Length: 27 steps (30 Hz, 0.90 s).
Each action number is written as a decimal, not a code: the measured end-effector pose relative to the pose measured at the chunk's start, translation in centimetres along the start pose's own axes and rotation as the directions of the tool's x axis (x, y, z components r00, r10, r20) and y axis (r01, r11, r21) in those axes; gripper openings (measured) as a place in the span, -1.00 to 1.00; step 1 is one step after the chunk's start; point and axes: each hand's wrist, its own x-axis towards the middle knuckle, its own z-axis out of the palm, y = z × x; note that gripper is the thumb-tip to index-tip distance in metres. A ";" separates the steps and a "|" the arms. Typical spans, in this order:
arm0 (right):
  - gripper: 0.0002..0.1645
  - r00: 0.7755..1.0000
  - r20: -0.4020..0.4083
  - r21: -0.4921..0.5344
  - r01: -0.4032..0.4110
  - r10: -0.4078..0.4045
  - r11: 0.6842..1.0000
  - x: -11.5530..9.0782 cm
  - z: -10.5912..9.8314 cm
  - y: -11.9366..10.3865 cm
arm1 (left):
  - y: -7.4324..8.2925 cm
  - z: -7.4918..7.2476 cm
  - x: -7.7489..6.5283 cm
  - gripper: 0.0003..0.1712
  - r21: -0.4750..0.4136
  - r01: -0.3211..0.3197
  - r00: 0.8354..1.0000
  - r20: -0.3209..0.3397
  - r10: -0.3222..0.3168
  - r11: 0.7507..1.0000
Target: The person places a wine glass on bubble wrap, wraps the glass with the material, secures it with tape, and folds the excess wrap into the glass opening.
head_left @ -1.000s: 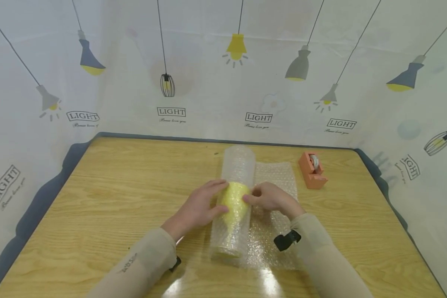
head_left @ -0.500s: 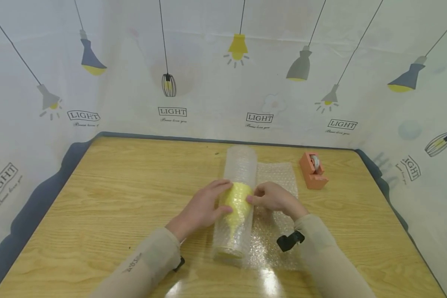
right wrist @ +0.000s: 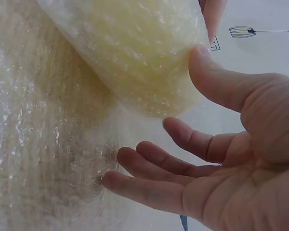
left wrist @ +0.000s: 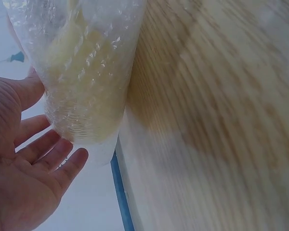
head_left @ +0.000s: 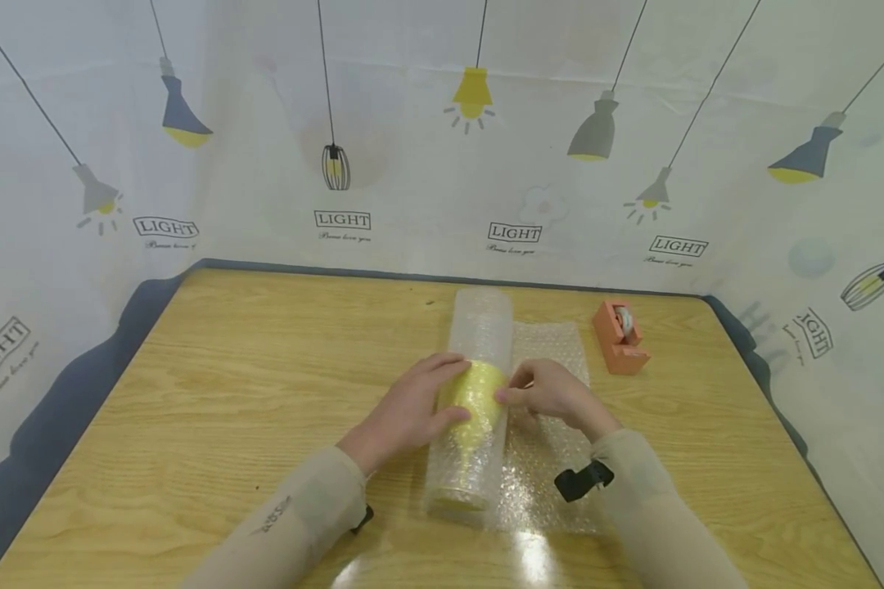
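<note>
A roll of clear bubble wrap [head_left: 482, 323] lies lengthwise on the table, wound around something yellow [head_left: 477, 397] that shows through its layers. Its unrolled sheet [head_left: 552, 458] spreads flat to the right. My left hand [head_left: 416, 405] rests on the roll's left side, thumb and fingers spread; the left wrist view shows this hand [left wrist: 33, 159] with loosely bent fingers against the wrap. On the other side my right hand [head_left: 552, 393] touches the roll with its thumb. In the right wrist view, the right hand's fingers [right wrist: 149, 192] extend over the flat sheet below the roll.
An orange tape dispenser [head_left: 620, 337] with a roll of tape stands at the back right of the wooden table [head_left: 250, 368]. A white curtain [head_left: 412, 164] printed with lamps surrounds the table's back and sides.
The bubble wrap roll has shifted slightly to the right, and both hands have moved along with it. The tape dispenser and the flat sheet's far end stay in place.
</note>
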 end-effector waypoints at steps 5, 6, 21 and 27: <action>-0.65 1.000 0.000 0.068 0.028 -0.028 0.997 -0.2 0.0 0.3 | 0.2 0.1 0.2 -0.19 -0.001 -0.015 1.000 0.002 0.015 1.000; -0.66 0.999 0.001 0.075 0.037 -0.037 0.997 -0.2 0.0 0.4 | 0.3 0.1 0.2 -0.19 -0.004 -0.014 1.000 0.005 0.014 1.000; -0.70 0.985 0.066 0.098 0.154 -0.161 0.983 -0.8 -0.4 0.7 | 0.7 0.3 0.6 -0.18 0.006 -0.011 1.000 0.006 0.011 1.000; -0.71 0.983 0.084 0.111 0.152 -0.162 0.982 -0.7 -0.4 1.0 | 0.9 0.3 0.5 -0.19 -0.007 -0.015 1.000 -0.008 0.015 1.000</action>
